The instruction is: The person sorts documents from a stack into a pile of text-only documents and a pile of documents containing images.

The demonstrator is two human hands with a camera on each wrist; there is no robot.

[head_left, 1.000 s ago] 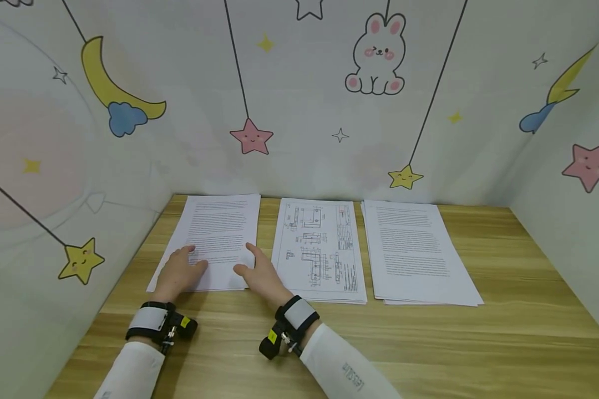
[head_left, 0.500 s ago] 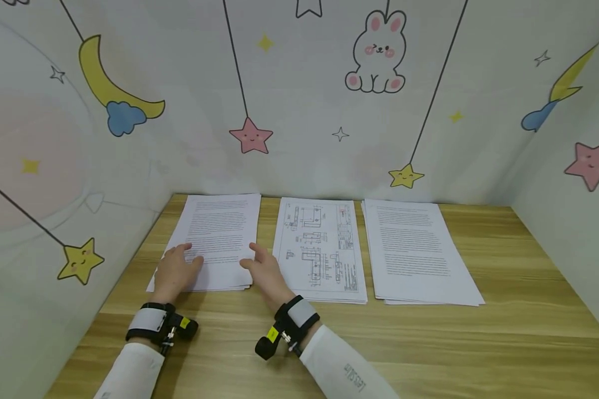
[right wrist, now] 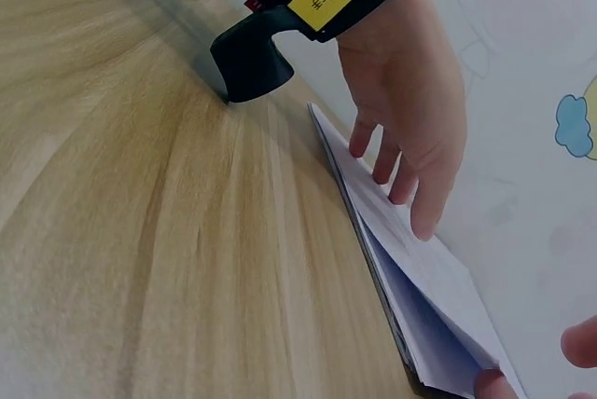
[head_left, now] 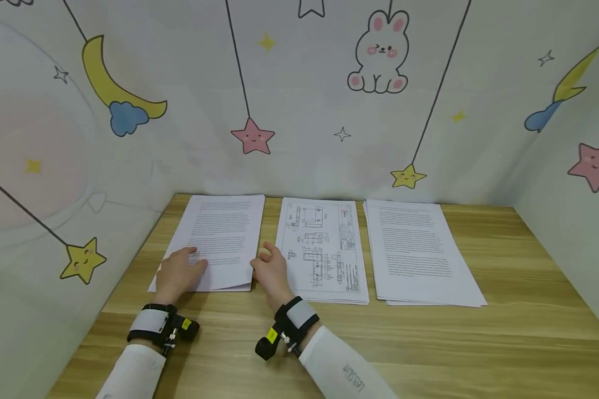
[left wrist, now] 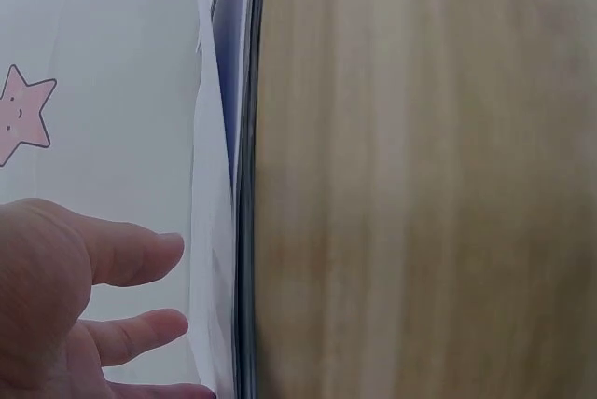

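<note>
A stack of printed text sheets (head_left: 224,233) lies at the left of the table. My left hand (head_left: 177,275) rests on its left side, fingers loosely spread; the left wrist view shows its fingers (left wrist: 140,254) over the paper. At the stack's right edge, near the front corner, my right hand (head_left: 272,274) holds the edge of the top paper sheet (right wrist: 434,287) with curled fingers. One fingertip (right wrist: 494,386) touches that edge, while another finger stands apart. The lifted front edge leaves a gap above the papers below. A dark layer (left wrist: 246,231) shows under the stack.
A stack of technical drawings (head_left: 324,249) lies in the middle, just right of my right hand. Another stack of text sheets (head_left: 414,249) lies farther right, its lower sheets slightly askew. A cartoon-printed curtain (head_left: 309,100) closes off the back and sides of the wooden table (head_left: 429,349).
My right hand has shifted right to the left stack's edge and its fingers have curled in. The top sheet's front right corner has risen. The left hand stays nearly in place.
</note>
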